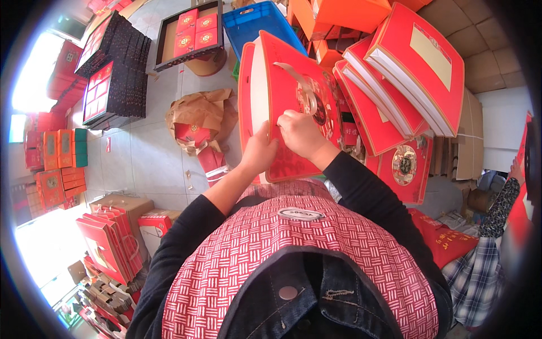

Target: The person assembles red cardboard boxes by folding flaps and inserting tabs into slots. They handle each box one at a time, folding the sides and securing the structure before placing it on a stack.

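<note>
Closest to the lens, at six o'clock, a red-and-white woven-pattern apron (pixel 299 254) over a denim collar fills the lower frame, with black sleeves running up toward the centre.

Next in size, at two o'clock, a leaning stack of red gift boxes (pixel 406 79) with white edges and a beige panel on the top lid rests against brown cardboard. At ten o'clock, black trays with red inserts (pixel 110 73) lie fanned on the grey floor. At twelve o'clock sits a blue plastic crate (pixel 254 22), and just left of it a dark tray holding four red squares (pixel 192 31).

At the centre, slightly toward twelve, stands the red flat gift box (pixel 282 107), held upright on its edge, its white inner side facing nine o'clock and a pale ribbon handle (pixel 302 87) looping across its red face. A crumpled brown paper heap (pixel 197 116) lies at its nine o'clock side.

Smallest: the left hand (pixel 258 152) grips the box's lower edge, fingers wrapped around it. The right hand (pixel 299 133) presses on the red face just below the ribbon, fingers curled narrow at the ribbon's end; whether they pinch it I cannot tell.

At four o'clock, another person's plaid sleeve (pixel 480 271) shows.
</note>
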A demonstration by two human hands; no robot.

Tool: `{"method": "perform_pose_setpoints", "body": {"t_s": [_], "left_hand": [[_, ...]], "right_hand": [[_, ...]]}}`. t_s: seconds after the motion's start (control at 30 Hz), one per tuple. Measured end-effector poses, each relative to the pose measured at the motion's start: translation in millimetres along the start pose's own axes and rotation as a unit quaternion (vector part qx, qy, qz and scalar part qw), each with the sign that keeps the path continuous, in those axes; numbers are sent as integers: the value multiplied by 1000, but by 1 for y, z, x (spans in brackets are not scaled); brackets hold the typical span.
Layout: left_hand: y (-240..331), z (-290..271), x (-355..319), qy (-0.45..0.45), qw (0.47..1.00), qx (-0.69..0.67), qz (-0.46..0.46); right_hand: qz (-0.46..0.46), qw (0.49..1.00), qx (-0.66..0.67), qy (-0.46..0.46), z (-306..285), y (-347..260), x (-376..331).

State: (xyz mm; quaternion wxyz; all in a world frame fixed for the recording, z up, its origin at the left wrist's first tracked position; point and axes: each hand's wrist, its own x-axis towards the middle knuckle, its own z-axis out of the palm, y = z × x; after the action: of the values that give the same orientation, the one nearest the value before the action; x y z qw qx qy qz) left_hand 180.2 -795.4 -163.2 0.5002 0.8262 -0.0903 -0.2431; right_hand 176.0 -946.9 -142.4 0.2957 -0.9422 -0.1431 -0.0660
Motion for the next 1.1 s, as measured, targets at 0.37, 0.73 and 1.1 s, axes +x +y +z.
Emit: {"method": "perform_pose_setpoints", "body": {"t_s": [0.37, 0.73, 1.1], "left_hand": [[6, -3, -7, -4, 998, 49, 46], [2, -2, -8, 3, 997, 29, 70], [14, -19, 17, -169, 972, -136, 94]], "right_hand": [[115, 988, 91, 40, 11, -4, 2], [283, 897, 340, -9, 13, 4, -4], [264, 963, -9, -55, -28, -11, 11]]}}
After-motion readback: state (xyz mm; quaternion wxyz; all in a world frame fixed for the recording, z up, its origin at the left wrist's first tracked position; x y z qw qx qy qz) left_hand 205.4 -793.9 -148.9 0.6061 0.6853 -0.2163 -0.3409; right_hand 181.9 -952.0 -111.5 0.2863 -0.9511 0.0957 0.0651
